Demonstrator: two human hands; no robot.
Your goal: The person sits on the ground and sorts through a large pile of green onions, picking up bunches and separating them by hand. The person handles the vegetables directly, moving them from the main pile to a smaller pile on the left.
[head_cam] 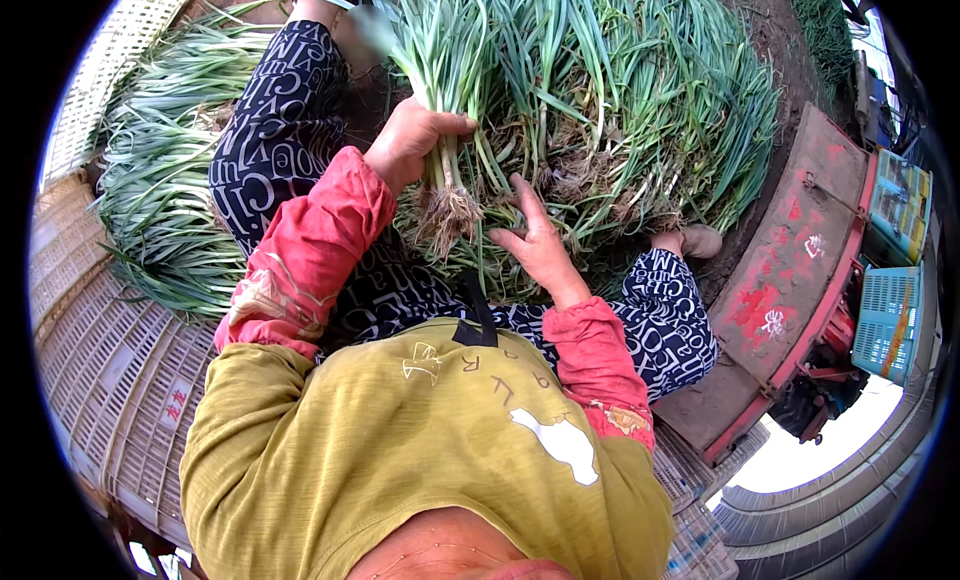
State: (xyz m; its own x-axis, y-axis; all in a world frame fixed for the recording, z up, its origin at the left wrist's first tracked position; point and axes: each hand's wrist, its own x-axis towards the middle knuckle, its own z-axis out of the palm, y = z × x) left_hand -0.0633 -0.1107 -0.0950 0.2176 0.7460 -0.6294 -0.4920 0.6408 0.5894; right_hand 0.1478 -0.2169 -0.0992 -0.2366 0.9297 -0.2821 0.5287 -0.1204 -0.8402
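A bunch of long-leaved green alliums (448, 156), perhaps garlic chives, is gripped in my left hand (416, 141) around its pale stems. Its leaves point away from me, and a tuft of brown roots (448, 212) hangs below the grip. My right hand (541, 250) is to the right of these roots, thumb and forefinger apart, with nothing visible between them. Beneath that hand lie loose leaves and stems (517, 276). Beyond it spreads a large heap of the same plants (667, 92), unsorted and tangled, with soil on some roots (585, 171).
More bunches (169, 175) lie in layers at my left, beside a plastic crate (142, 377). At right are a muddy red metal ramp or panel (787, 265) and blue-green crates (885, 317). My legs (277, 122) frame the work area.
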